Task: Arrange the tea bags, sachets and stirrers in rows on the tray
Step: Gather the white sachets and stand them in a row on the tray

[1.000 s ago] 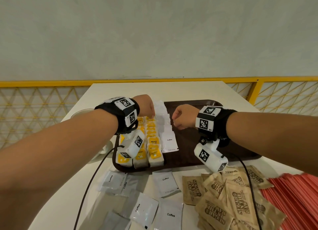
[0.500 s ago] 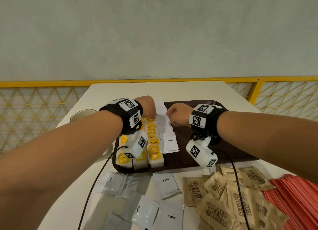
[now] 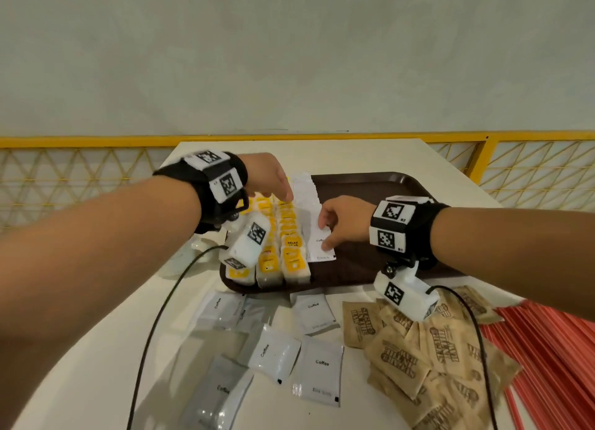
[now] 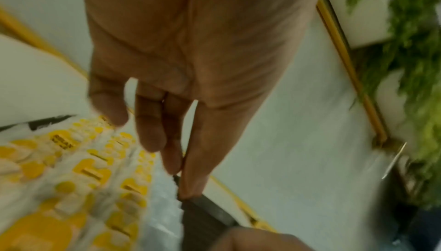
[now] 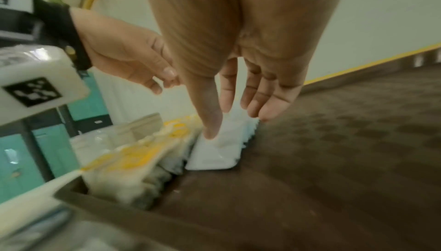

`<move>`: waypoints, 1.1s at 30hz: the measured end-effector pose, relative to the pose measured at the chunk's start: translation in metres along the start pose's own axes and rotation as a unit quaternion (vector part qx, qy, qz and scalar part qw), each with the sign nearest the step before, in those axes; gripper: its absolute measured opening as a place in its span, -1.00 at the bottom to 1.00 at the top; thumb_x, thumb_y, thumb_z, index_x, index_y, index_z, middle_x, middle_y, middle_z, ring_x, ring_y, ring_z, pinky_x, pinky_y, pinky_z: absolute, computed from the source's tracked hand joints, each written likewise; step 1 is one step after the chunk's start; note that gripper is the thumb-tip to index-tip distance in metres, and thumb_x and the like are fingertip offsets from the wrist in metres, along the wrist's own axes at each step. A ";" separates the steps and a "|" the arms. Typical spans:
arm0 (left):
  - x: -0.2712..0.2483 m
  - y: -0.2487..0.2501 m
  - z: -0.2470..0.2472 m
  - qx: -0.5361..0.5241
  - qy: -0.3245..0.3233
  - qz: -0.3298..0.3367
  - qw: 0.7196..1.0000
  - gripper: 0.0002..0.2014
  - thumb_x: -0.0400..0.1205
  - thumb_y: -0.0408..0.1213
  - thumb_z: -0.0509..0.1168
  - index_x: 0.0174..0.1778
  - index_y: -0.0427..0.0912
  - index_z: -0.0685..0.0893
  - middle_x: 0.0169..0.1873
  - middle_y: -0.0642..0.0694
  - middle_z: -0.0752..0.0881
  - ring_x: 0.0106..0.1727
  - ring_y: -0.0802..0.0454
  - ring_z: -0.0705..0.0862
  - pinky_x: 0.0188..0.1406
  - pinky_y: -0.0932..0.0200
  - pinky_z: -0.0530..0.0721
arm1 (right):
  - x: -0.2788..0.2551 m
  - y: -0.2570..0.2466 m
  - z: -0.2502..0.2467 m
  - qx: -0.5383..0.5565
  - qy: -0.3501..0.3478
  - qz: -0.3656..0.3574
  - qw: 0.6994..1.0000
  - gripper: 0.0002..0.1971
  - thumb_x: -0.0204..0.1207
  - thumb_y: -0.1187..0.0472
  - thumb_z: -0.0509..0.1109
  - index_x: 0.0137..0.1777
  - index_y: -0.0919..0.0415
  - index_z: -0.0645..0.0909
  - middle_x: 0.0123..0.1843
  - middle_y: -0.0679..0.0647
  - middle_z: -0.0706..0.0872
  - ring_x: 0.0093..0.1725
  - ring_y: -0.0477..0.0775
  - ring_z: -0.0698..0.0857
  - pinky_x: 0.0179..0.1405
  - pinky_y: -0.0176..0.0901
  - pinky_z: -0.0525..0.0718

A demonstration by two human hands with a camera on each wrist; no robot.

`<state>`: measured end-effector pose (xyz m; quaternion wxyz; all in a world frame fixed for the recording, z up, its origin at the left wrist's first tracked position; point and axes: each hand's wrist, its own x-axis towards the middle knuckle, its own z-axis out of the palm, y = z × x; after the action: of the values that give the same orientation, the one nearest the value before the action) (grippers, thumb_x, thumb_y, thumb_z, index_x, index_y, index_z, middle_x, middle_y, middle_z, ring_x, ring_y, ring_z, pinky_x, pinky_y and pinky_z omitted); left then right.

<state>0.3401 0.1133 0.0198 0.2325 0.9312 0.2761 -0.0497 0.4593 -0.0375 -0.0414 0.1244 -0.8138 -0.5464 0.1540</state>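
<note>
On the brown tray (image 3: 380,185), the right hand (image 3: 343,223) pressed straight fingers on the row of white coffee sachets (image 3: 314,223) beside the yellow tea bags (image 3: 283,246), while the left hand (image 3: 269,178) hovered relaxed, holding nothing.

White sachets (image 3: 321,371) read "Coffee"; tea bags (image 3: 291,243) read "RELAX".
</note>
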 end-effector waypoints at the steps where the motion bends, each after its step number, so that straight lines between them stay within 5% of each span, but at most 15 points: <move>1: -0.012 0.001 -0.003 -0.034 -0.018 -0.003 0.999 -0.87 0.55 -0.17 0.45 -0.02 -0.05 0.83 -0.15 0.04 0.75 -0.07 0.09 0.64 -0.07 0.14 0.65 | -0.005 -0.005 -0.003 0.000 0.014 -0.012 1.000 -0.66 0.26 0.15 0.67 -0.05 0.11 0.62 -0.16 -0.07 0.59 -0.12 -0.03 0.60 -0.09 -0.20 0.56; 3: -0.041 0.002 -0.004 -0.069 -0.063 0.018 0.996 -0.89 0.55 -0.24 0.45 -0.04 -0.04 0.82 -0.28 0.13 0.73 -0.17 0.18 0.61 -0.19 0.25 0.64 | -0.024 -0.018 -0.009 0.012 -0.007 -0.058 0.998 -0.75 0.31 0.19 0.63 -0.07 0.12 0.65 -0.19 -0.08 0.67 -0.21 -0.09 0.64 -0.17 -0.27 0.57; 6: -0.093 0.001 0.005 0.035 -0.137 0.093 0.986 -0.88 0.52 -0.19 0.48 -0.06 0.08 0.81 -0.39 0.30 0.72 -0.27 0.37 0.62 -0.18 0.42 0.58 | -0.068 -0.044 -0.009 -0.021 -0.139 -0.124 0.982 -0.78 0.44 0.27 0.52 0.09 0.13 0.70 -0.04 -0.09 0.77 -0.13 -0.19 0.72 -0.04 -0.35 0.63; 9: -0.138 -0.008 0.024 0.147 -0.233 0.124 0.953 -0.78 0.46 -0.06 0.51 0.01 0.20 0.75 -0.11 0.25 0.73 -0.09 0.31 0.65 -0.08 0.41 0.57 | -0.099 -0.059 0.009 -0.191 -0.179 -0.142 0.955 -0.61 0.56 0.06 0.41 0.37 0.08 0.57 0.19 -0.10 0.66 0.19 -0.03 0.64 0.15 -0.27 0.53; 11: -0.157 -0.019 0.038 0.188 -0.262 0.112 0.940 -0.65 0.40 0.01 0.55 0.09 0.27 0.68 -0.01 0.26 0.64 0.00 0.28 0.60 0.03 0.34 0.59 | -0.105 -0.062 0.023 -0.240 -0.174 -0.149 0.943 -0.64 0.59 -0.02 0.35 0.28 0.18 0.58 0.19 0.07 0.66 0.17 0.14 0.64 0.10 -0.10 0.57; 13: -0.168 -0.029 0.054 0.200 -0.265 0.112 0.937 -0.50 0.28 0.08 0.60 0.12 0.34 0.63 -0.04 0.28 0.56 -0.04 0.28 0.57 0.12 0.17 0.63 | -0.105 -0.066 0.034 -0.247 -0.165 -0.147 0.943 -0.66 0.57 -0.02 0.38 0.11 0.27 0.59 0.10 0.17 0.63 0.08 0.19 0.62 0.01 -0.01 0.57; 15: -0.178 -0.037 0.071 0.194 -0.260 0.115 0.939 -0.43 0.23 0.07 0.63 0.14 0.32 0.59 -0.06 0.26 0.52 -0.09 0.26 0.55 0.11 0.10 0.64 | -0.105 -0.070 0.042 -0.253 -0.158 -0.140 0.944 -0.59 0.54 0.00 0.42 0.26 0.24 0.56 0.21 0.17 0.55 0.15 0.15 0.57 0.09 -0.03 0.56; 19: -0.189 -0.046 0.100 0.182 -0.214 0.128 0.951 -0.49 0.34 -0.15 0.59 0.11 0.16 0.50 -0.06 0.18 0.46 -0.07 0.18 0.51 -0.07 0.29 0.54 | -0.104 -0.077 0.048 -0.238 -0.148 -0.132 0.951 -0.31 0.49 0.04 0.49 0.57 0.05 0.29 0.40 0.11 0.50 0.34 0.17 0.49 0.22 -0.09 0.48; 25: -0.187 -0.049 0.099 0.110 -0.189 0.095 0.971 -0.45 0.41 -0.13 0.57 0.25 0.08 0.48 -0.16 0.12 0.56 -0.25 0.27 0.51 -0.24 0.39 0.47 | -0.100 -0.083 0.043 -0.219 -0.166 -0.124 0.953 -0.24 0.39 0.07 0.59 0.56 0.08 0.34 0.37 0.05 0.48 0.16 -0.05 0.46 0.01 -0.29 0.39; 29: -0.184 -0.049 0.101 0.135 -0.159 0.107 0.972 -0.64 0.41 -0.10 0.56 -0.01 0.07 0.55 -0.09 0.00 0.56 -0.16 0.11 0.55 -0.14 0.23 0.53 | -0.101 -0.082 0.044 -0.188 -0.137 -0.115 0.966 -0.48 0.40 0.17 0.58 0.36 0.04 0.55 0.34 0.00 0.55 0.24 0.04 0.55 0.20 -0.14 0.55; 33: -0.180 -0.049 0.104 0.157 -0.171 0.110 0.966 -0.68 0.42 -0.09 0.54 -0.28 0.06 0.46 -0.23 0.02 0.53 -0.26 0.11 0.46 -0.28 0.23 0.45 | -0.106 -0.089 0.011 -0.136 -0.105 -0.124 0.977 -0.56 0.30 0.06 0.64 0.20 -0.04 0.66 0.02 -0.10 0.61 0.01 0.01 0.58 0.02 -0.17 0.56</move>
<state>0.1657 0.0129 -0.0521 0.1310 0.9585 0.1167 -0.2248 0.3419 -0.1028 -0.0062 -0.0274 -0.7282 -0.6691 0.1458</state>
